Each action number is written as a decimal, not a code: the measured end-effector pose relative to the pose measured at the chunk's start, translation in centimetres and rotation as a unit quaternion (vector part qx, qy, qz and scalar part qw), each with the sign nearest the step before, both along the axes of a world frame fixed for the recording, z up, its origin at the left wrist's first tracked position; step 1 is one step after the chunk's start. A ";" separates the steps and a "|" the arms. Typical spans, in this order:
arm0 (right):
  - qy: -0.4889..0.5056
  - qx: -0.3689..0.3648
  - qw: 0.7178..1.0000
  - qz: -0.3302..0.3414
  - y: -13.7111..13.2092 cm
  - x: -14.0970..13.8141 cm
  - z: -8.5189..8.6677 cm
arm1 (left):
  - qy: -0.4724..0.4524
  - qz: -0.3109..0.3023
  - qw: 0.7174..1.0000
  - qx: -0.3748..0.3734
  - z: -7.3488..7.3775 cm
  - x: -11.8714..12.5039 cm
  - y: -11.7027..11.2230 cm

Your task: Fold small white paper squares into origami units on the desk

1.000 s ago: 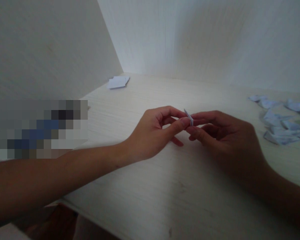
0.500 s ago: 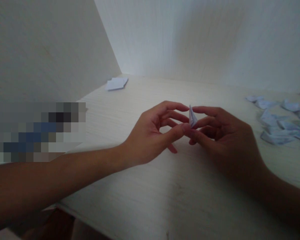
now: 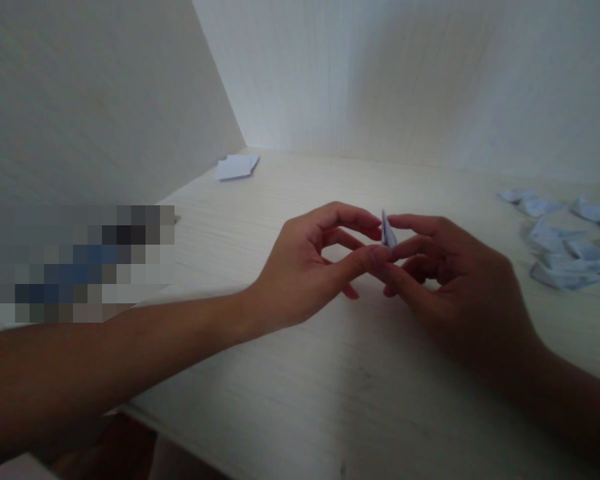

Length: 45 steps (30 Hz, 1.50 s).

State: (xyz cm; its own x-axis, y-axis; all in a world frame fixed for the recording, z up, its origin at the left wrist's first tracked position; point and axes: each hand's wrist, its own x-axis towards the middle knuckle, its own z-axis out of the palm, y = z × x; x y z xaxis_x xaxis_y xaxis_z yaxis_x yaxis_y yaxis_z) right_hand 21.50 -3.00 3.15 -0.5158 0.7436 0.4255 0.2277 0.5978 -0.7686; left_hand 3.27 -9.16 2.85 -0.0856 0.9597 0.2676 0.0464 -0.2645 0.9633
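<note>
Since a second ago the folded paper [image 3: 389, 235] has turned from a slanting edge to stand upright above the table [image 3: 290, 380]; it is small and white, pointed on top, wider below, too blurred for reading any marks; left hand [image 3: 307, 267] and right hand [image 3: 457, 283] hold it in a narrow pinch, thumbs meeting at its base.

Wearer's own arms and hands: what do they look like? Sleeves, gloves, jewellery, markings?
Left hand and right hand: both ungloved, slender fingers, no rings visible. Left forearm and right forearm: slim, bare up to the frame edge, no sleeve, watch or bracelet in view. Right side is shadowed; fine markings can't be made out.
</note>
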 end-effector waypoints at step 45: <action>-0.033 -0.056 0.986 0.152 0.6 0.0 -0.2 | 0.026 -0.039 0.998 0.045 0.1 0.1 0.3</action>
